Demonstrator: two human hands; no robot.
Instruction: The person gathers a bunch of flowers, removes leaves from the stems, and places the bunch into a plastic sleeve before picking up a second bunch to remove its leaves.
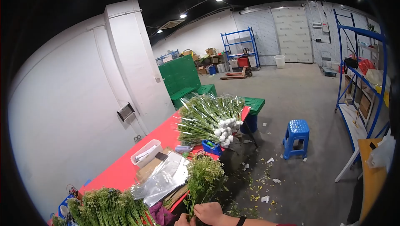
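A bunch of small pale flowers on green stems (205,174) stands roughly upright at the near edge of the table. My right hand (209,213) is closed around its lower stems, a black band on the wrist. Just to the left, my left hand (184,220) grips the same stems, partly cut off by the bottom of the view. Clear plastic sleeves (166,176) lie beside the bunch. A purple cloth (161,214) is left of my hands, and a large pile of loose flower stems (110,209) fills the near left.
Wrapped bunches with white-covered stem ends (212,119) are heaped on the red table (121,162). A blue container (211,147) and a white bin (146,151) sit nearby. A blue stool (296,138) stands on the littered floor, with a blue rack (362,71) at right.
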